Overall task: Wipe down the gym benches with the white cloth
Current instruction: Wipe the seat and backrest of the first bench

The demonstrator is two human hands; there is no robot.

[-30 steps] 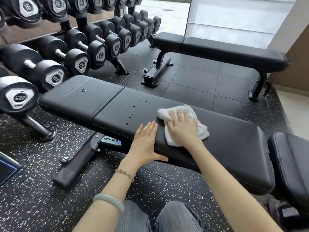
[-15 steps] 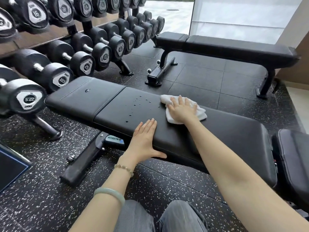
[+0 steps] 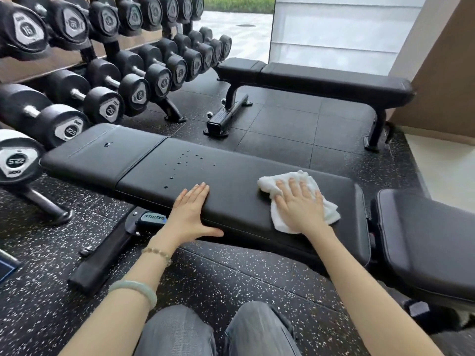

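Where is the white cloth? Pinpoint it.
Head view: the crumpled white cloth lies under the right hand, at the right end of the near black padded bench.

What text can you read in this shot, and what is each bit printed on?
"NAUTILUS": blue label on the frame under the near bench.
"22.5": end cap of the nearest dumbbell, seen upside down.
"22.5": end cap of the next dumbbell up the lower rack.
"16": end cap of the top-rack dumbbell at far left.
Other dumbbell caps and the small brand marks on them are too blurred to read.
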